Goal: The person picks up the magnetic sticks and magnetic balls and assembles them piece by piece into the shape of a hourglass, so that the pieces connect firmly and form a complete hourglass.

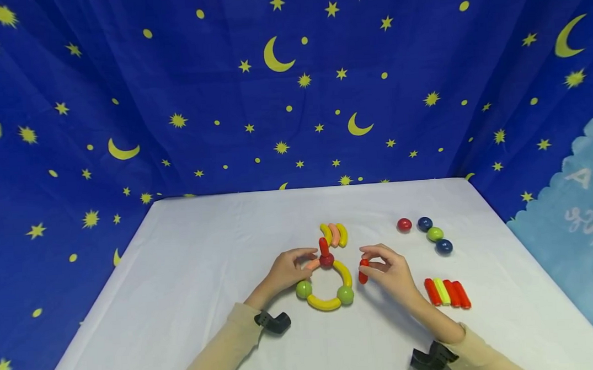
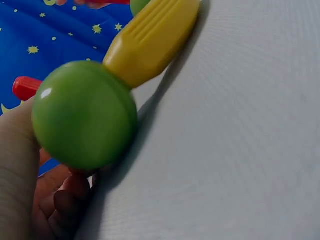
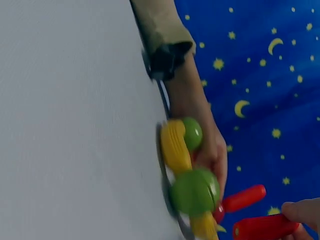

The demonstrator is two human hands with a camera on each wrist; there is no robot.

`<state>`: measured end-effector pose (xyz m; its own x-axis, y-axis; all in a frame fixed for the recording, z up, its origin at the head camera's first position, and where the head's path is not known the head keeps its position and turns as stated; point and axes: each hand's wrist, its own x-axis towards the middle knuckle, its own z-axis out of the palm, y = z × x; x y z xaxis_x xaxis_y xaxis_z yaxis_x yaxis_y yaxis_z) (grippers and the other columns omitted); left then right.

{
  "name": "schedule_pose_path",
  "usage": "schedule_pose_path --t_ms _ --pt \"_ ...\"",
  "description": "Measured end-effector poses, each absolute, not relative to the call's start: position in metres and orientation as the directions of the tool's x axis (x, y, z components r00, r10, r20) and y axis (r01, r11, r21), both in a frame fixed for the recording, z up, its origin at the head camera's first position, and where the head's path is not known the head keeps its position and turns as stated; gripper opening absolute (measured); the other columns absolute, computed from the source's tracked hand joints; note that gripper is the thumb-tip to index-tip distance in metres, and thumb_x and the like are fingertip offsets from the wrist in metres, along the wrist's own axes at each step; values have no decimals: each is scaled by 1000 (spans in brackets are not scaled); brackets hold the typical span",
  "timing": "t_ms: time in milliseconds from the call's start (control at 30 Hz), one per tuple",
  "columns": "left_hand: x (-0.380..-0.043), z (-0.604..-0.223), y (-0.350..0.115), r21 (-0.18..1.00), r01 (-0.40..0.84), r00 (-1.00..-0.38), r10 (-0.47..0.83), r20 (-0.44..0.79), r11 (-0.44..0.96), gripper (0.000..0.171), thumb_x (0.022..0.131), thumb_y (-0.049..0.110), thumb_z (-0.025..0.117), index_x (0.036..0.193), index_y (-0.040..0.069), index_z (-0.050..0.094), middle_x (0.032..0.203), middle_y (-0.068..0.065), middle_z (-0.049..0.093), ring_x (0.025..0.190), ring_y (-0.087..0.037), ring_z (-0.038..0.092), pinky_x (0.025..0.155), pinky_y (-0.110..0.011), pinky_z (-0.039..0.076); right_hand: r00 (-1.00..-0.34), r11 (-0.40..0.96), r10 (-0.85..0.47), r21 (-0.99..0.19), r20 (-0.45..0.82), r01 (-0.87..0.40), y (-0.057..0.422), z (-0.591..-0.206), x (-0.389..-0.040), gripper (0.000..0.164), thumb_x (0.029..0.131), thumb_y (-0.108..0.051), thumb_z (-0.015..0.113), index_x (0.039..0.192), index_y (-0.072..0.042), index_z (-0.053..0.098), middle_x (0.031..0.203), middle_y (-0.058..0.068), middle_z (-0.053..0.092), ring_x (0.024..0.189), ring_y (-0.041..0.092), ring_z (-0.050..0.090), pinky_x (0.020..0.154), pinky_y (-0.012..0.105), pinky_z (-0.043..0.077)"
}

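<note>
On the table lies a ring of magnetic-toy-like parts: a red ball [image 1: 326, 261], two green balls [image 1: 345, 295] and curved sticks, two yellow [image 1: 324, 303] and one salmon [image 1: 312, 265]. A straight red stick [image 1: 323, 245] stands up from the red ball. At the ring's left side my left hand [image 1: 288, 271] grips the salmon curved stick between thumb and fingers; its wrist view shows the near green ball [image 2: 84, 115] covering much of the grip. To the right of the ring, my right hand [image 1: 391, 272] pinches another red stick [image 1: 363, 272], apart from the ring.
Behind the ring lie spare curved sticks [image 1: 342, 235], yellow and salmon. At the right are a loose red ball [image 1: 404, 225], a row of blue and green balls [image 1: 435, 234], and a row of straight red and yellow-green sticks [image 1: 442, 292]. A starry blue curtain [image 1: 232, 88] hangs behind the white table [image 1: 204, 227].
</note>
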<state>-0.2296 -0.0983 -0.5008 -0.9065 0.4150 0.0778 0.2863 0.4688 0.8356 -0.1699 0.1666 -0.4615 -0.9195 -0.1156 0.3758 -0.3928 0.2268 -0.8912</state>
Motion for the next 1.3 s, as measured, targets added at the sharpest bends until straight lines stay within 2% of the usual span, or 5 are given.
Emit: schedule_pose_path --t_ms 467,667,800,1100,1300 --pt "-229 -498 -97 804 371 -881 450 146 465 56 71 7 70 125 8 59 97 -5 60 61 -4 46 54 -15 38 -897 116 -218 -903 384 -415 148 -470 -166 34 80 6 70 111 14 59 99 21 59 93 1 59 84 15 52" --pt "-230 -502 -96 849 373 -843 518 142 375 66 71 1 64 135 5 50 129 -10 56 110 -22 55 94 -30 48 -916 224 -309 -917 255 -330 147 -476 -164 49 78 -2 75 121 7 56 108 25 64 94 -3 59 83 17 52" --pt "-231 -501 -95 909 306 -814 572 98 281 71 72 -5 59 140 6 44 141 -9 51 134 -27 44 115 -46 30 -913 324 -344 -885 220 -336 147 -482 -162 52 76 -8 78 123 1 57 105 18 68 92 -1 60 81 21 54" --pt "-224 -486 -92 943 213 -845 533 47 254 41 95 7 52 135 0 48 130 -19 57 102 -16 57 90 -20 45 -882 358 -348 -825 317 -437 148 -487 -162 49 73 -6 80 118 1 60 98 12 70 93 -1 60 79 24 55" --pt "-216 -470 -92 918 249 -872 484 75 307 31 97 14 52 125 0 57 122 -16 62 103 -16 58 90 -21 46 -870 411 -344 -776 354 -479 150 -485 -166 50 73 -2 79 119 1 60 97 9 70 92 2 62 79 26 56"
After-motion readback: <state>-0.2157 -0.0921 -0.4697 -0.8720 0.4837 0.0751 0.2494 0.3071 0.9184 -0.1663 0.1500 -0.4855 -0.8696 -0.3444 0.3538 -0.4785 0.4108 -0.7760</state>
